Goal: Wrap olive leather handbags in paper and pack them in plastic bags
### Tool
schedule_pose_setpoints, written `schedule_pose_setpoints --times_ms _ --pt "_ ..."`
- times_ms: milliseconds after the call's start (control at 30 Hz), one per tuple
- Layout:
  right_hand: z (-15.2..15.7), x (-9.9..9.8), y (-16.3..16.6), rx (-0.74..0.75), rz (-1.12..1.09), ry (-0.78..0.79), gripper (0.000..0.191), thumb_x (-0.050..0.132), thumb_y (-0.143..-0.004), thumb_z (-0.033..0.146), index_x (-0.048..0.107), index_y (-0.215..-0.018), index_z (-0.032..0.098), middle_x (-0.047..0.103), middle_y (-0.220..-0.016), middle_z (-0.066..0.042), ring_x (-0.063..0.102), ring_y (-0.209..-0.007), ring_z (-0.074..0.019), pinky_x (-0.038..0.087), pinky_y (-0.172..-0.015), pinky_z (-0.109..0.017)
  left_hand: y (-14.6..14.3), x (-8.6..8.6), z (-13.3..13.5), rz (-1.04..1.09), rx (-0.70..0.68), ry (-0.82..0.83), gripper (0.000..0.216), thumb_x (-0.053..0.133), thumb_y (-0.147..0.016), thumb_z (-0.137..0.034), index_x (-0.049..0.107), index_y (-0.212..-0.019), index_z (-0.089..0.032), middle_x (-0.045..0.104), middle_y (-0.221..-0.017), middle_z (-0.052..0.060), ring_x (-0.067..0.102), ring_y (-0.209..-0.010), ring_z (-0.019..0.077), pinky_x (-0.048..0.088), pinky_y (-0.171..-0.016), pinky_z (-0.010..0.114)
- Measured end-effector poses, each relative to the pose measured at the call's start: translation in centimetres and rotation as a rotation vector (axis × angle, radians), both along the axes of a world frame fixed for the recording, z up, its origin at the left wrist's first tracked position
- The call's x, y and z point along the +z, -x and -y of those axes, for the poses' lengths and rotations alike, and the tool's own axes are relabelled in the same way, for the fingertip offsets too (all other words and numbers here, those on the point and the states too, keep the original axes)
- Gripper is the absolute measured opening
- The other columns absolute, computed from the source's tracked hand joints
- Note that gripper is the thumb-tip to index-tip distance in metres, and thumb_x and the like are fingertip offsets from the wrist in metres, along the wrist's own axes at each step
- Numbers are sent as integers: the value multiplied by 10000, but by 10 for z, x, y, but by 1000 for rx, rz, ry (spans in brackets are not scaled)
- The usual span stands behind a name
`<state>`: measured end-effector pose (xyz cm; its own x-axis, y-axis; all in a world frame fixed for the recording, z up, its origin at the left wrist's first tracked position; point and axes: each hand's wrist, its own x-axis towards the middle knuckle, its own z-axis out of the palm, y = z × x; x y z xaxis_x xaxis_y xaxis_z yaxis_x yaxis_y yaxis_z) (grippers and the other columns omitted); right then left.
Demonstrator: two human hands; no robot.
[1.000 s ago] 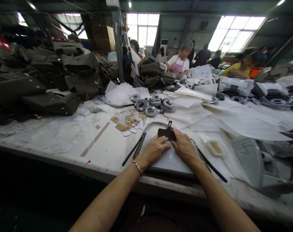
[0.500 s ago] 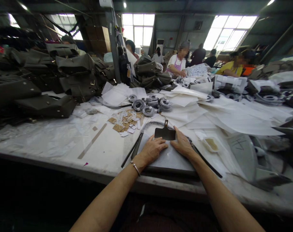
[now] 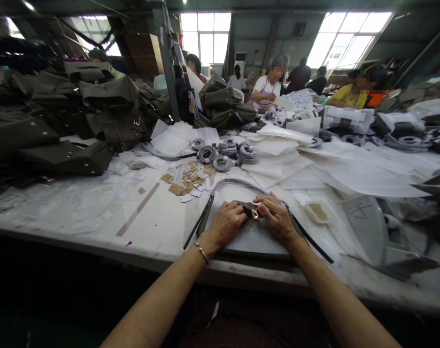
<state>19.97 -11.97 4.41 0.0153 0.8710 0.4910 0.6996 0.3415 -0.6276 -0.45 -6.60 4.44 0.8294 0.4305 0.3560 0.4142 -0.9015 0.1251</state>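
On the table before me lies a flat dark bag with a whitish sheet over its upper face. A wrapped handle arches around its far side. A small dark leather tab, fitted with a gold-coloured slotted metal plate, rests over the sheet. My left hand has its fingers curled on the tab's left end. At the right end, my right hand closes thumb and bent fingers on the tab beside the metal plate. The undersides of my fingertips are hidden.
Brown and white paper tags and coiled wrapped straps lie beyond the bag. White sheets spread to the right, near a small dish. Dark bags are heaped at left. Co-workers are across the table.
The leather tab has been folded towards me, so its metal plate now points down instead of up. My left fingers have curled in, and my right hand has bent over the tab.
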Motion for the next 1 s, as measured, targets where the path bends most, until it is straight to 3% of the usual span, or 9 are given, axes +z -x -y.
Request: schedule_pose_setpoints --times_ms 100,200,267,367,433,567,767,867,1000 --pt "-1 0 2 34 12 36 276 512 -943 425 622 -771 239 696 -903 -22 636 -916 -211 257 -1135 -498 0 -1 1 -8 11 41 182 509 -965 -182 687 -1003 -188 672 -974 59 562 -999 219 433 -869 366" --pt "-3 1 5 28 71 71 324 679 -828 448 517 -652 229 651 -860 -30 602 -884 -221 421 -971 -430 3 0 2 -13 40 82 165 544 -924 -134 704 -941 -171 686 -923 62 584 -943 215 455 -849 352" --pt "-3 2 7 12 93 109 264 727 -779 423 555 -739 228 630 -872 -26 584 -897 -225 458 -882 -390 6 4 3 -16 49 116 171 572 -890 -113 717 -954 -177 702 -916 54 601 -912 203 466 -853 338" --pt "-2 5 7 45 85 168 301 735 -766 347 636 -1029 239 623 -978 -21 576 -972 -221 447 -921 -384 11 13 7 -26 32 159 152 600 -880 -164 728 -956 -194 721 -904 37 626 -876 185 480 -847 313" --pt "-2 7 7 108 80 208 339 725 -777 325 667 -1105 266 608 -1019 -23 569 -1016 -217 437 -956 -381 13 18 11 -35 14 174 132 611 -899 -250 725 -936 -196 719 -886 37 635 -866 184 484 -827 305" --pt "1 9 7 168 52 257 182 727 -777 333 746 -950 281 579 -1003 -25 577 -1024 -212 434 -980 -370 12 15 19 -68 50 126 216 628 -909 -377 688 -943 -172 693 -896 63 635 -885 215 485 -795 332" --pt "4 9 5 246 2 362 173 761 -737 304 755 -906 265 558 -1254 -52 525 -1209 -247 343 -1100 -405 17 -2 26 77 70 58 161 637 -905 -342 640 -921 -182 673 -899 46 623 -896 218 491 -804 356" --pt "4 11 0 293 -20 429 209 783 -729 360 758 -909 256 540 -1329 -66 489 -1268 -272 316 -1120 -428 23 -3 29 167 -21 72 98 592 -927 -269 627 -960 -184 683 -971 53 627 -936 203 500 -852 352" --pt "6 17 -4 342 -40 506 266 790 -726 415 755 -934 253 508 -1393 -71 450 -1315 -291 297 -1130 -461 28 3 34 209 -233 139 178 510 -970 -247 602 -1107 -179 676 -1121 68 608 -1099 175 494 -968 313"
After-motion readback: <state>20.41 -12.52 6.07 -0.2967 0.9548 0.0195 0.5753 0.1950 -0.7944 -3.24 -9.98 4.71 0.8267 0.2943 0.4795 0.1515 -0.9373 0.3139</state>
